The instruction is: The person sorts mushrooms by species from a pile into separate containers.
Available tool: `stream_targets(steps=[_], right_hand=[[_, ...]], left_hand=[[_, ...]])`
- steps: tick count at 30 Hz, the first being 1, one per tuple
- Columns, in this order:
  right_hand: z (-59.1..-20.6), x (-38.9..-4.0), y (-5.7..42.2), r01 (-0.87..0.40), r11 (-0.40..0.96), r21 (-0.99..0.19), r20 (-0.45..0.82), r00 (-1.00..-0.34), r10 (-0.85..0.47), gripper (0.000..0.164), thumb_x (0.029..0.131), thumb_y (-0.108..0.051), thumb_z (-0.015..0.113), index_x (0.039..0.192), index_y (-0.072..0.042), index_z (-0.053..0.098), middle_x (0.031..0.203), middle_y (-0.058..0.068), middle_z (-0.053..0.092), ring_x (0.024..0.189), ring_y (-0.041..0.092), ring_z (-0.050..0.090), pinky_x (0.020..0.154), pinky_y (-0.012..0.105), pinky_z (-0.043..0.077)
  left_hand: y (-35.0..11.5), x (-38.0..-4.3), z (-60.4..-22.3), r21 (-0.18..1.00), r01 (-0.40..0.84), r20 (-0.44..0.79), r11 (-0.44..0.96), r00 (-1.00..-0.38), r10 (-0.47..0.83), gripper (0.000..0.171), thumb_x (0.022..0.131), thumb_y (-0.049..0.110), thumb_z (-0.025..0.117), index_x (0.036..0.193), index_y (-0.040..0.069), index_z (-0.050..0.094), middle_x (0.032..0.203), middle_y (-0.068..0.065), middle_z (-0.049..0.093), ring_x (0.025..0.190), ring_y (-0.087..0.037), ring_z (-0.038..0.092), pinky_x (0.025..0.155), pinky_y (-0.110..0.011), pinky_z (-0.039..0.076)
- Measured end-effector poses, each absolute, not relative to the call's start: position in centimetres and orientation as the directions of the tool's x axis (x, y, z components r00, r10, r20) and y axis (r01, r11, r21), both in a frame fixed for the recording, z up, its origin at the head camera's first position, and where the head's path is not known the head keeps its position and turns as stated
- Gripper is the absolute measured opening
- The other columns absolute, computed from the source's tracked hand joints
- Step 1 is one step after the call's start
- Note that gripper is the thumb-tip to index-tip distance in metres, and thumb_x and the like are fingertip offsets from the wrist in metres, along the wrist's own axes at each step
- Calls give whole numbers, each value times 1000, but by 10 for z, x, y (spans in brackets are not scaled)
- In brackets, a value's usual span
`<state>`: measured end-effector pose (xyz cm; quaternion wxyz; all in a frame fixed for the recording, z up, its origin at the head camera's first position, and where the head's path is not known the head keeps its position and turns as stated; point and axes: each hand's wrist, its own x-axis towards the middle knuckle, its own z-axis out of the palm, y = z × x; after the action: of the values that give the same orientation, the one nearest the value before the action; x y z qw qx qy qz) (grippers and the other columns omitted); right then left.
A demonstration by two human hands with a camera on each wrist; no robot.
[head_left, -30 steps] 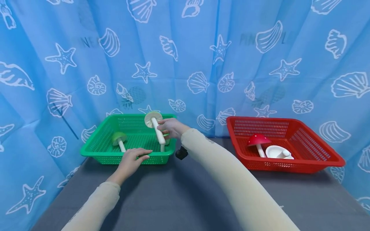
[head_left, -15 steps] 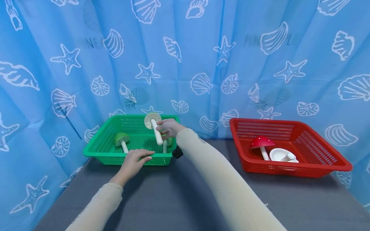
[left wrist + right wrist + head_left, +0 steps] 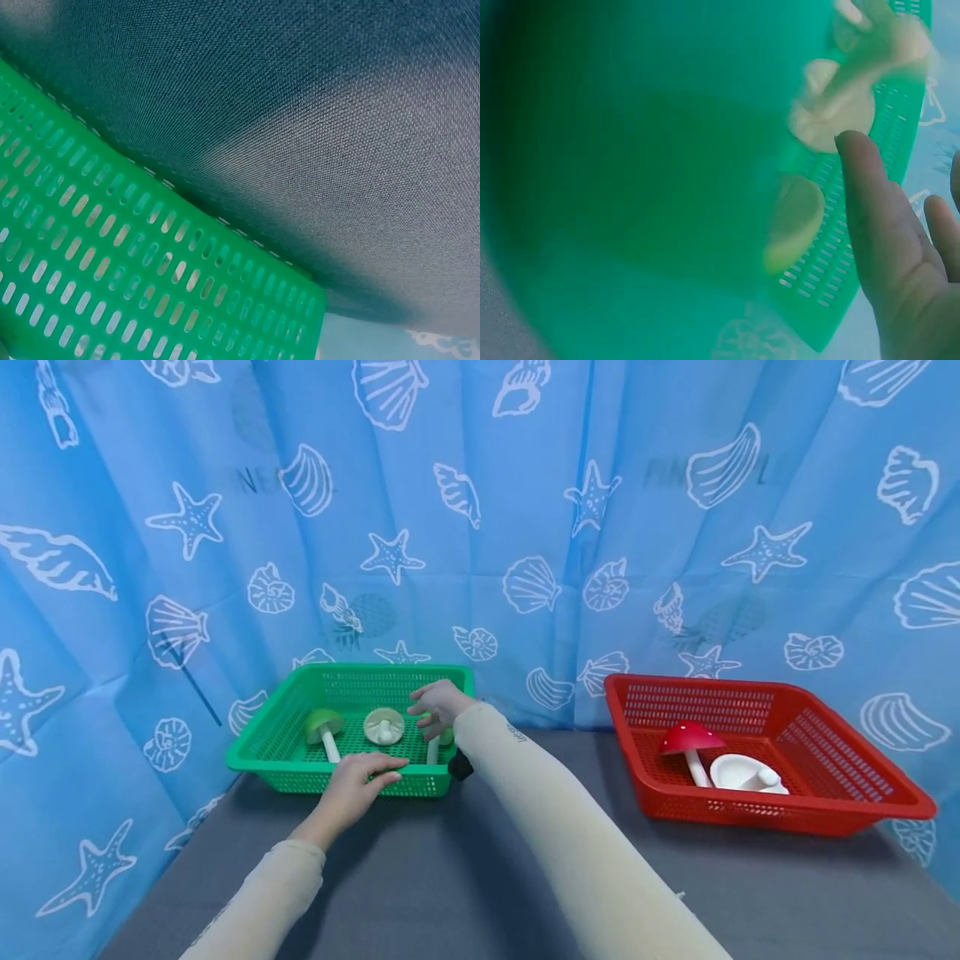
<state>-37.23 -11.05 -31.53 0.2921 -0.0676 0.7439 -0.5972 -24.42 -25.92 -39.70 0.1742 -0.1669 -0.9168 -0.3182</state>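
In the head view my right hand (image 3: pixel 441 703) hovers over the right part of a green basket (image 3: pixel 360 670), fingers spread and holding nothing. A toy mushroom (image 3: pixel 384 727) lies in the basket's middle, pale underside and stem facing me. To its left is another with a green cap (image 3: pixel 324 727) and white stem. A third mushroom (image 3: pixel 432 752) is partly hidden below my right hand. My left hand (image 3: pixel 352 787) rests its extended fingers at the front rim. The right wrist view has the right hand (image 3: pixel 892 232) beside the mushrooms; a blurred basket wall covers much of it.
A red basket (image 3: pixel 825 802) stands to the right on the dark grey table (image 3: pixel 420 893). It holds a red-capped mushroom (image 3: pixel 690 739) with white dots and an upturned white one (image 3: pixel 738 772). A blue shell-print curtain (image 3: pixel 480 510) hangs behind.
My right hand has let go of the mushroom, which dropped into the middle of the green basket. The left hand stays at the front rim. The head view has shifted slightly left.
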Motion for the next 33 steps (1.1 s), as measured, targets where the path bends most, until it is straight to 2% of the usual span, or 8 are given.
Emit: stream_targets(steps=[7, 13, 23, 27, 30, 33], right_hand=[[-301, -375, -98, 250, 237, -939, -337, -811, -479, 43, 98, -1, 56, 140, -6, 51, 141, 19, 49, 126, 40, 49, 95, 53, 48], [-292, -369, -88, 206, 263, -943, -317, -798, -513, 40, 99, -4, 56, 138, -6, 53, 133, 17, 56, 122, 38, 53, 99, 55, 45], [-284, -340, -62, 106, 304, -947, -258, -816, -517, 36, 96, -6, 62, 132, -7, 59, 118, 13, 65, 108, 36, 62, 93, 53, 49], [-287, -324, -46, 38, 321, -946, -213, -821, -530, 37, 96, -7, 61, 133, -6, 59, 116, 14, 66, 103, 34, 64, 89, 51, 52], [-291, -312, -30, -37, 359, -933, -178, -817, -548, 37, 97, -9, 60, 134, -7, 58, 119, 14, 65, 101, 33, 65, 82, 45, 55], [-295, -304, -14, -93, 384, -919, -150, -816, -558, 38, 98, -12, 60, 135, -7, 57, 119, 13, 64, 95, 31, 66, 78, 42, 56]], left_hand=[[-263, -253, -395, 514, 457, 444, 726, -866, 231, 27, 89, 9, 69, 115, 7, 73, 109, -8, 71, 103, -29, 65, 86, -48, 52], [-268, -253, -396, 506, 441, 431, 741, -874, 226, 27, 90, 8, 68, 117, 7, 72, 112, -9, 70, 106, -31, 64, 90, -51, 50], [-275, -258, -396, 493, 429, 421, 757, -879, 223, 25, 92, 9, 67, 117, 6, 72, 112, -11, 69, 107, -33, 63, 90, -52, 50], [-277, -259, -394, 408, 426, 420, 808, -873, 248, 25, 93, 10, 65, 117, 6, 70, 112, -10, 69, 105, -32, 64, 91, -53, 48], [-278, -257, -391, 295, 406, 406, 865, -873, 271, 24, 94, 13, 64, 117, 6, 69, 111, -8, 70, 104, -31, 64, 94, -54, 45], [-276, -252, -385, 214, 361, 378, 908, -888, 264, 24, 95, 13, 64, 118, 7, 68, 111, -8, 69, 107, -34, 62, 100, -61, 37]])
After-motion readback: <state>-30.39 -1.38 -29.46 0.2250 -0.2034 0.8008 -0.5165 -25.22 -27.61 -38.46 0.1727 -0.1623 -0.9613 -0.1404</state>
